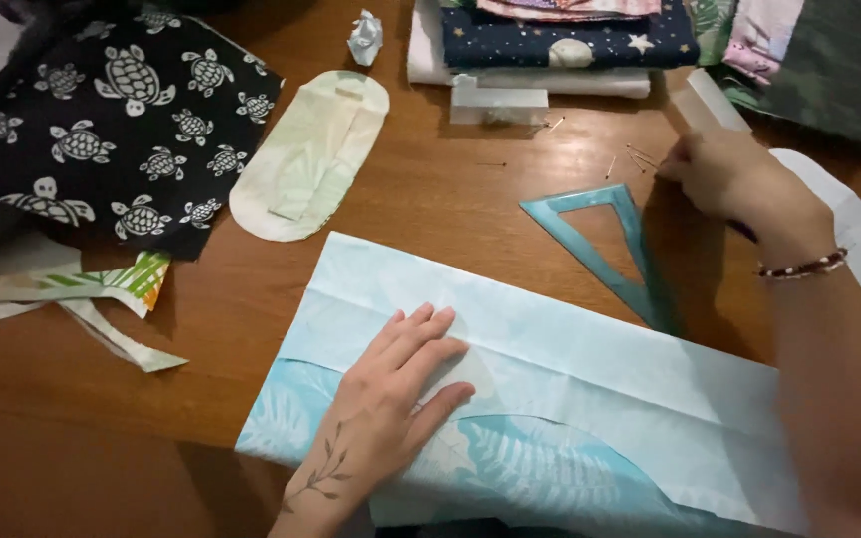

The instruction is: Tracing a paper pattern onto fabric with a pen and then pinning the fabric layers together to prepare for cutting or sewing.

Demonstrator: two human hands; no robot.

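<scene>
**A:** While the left hand [401, 384] lies flat on the pale blue fabric [550, 379], do you see why it is put there?

**B:** I think it keeps the cloth from sliding. The fingers are spread and straight, the palm is down, and nothing is pinched. The hand rests near the fold line that runs across the piece, so I judge it presses the folded part flat against the wooden table [430, 189].

**A:** And where is this fabric exactly?

**B:** It lies at the near edge of the table, directly in front of the person. The upper part is plain light blue, and below a curved edge there is a fern-leaf print in stronger blue.

**A:** What does the right hand [724, 174] do?

**B:** It is farther away, beside some loose pins [635, 157] on the wood. The fingers are curled together toward them, as for pinching, but I cannot tell if a pin is already between the fingertips. A beaded bracelet [802, 266] is on that wrist.

**A:** The blue-green triangle ruler [635, 284] is close also.

**B:** Yes, it lies between both hands, its lower corner touching the fabric's upper edge. Probably it is kept within easy reach.

**A:** And the other things?

**B:** They are pushed aside: a black turtle-print cloth [122, 130] at the left, a pale oval fabric piece [311, 154] beside it, and a stack of folded fabrics [550, 45] at the far edge.
</scene>
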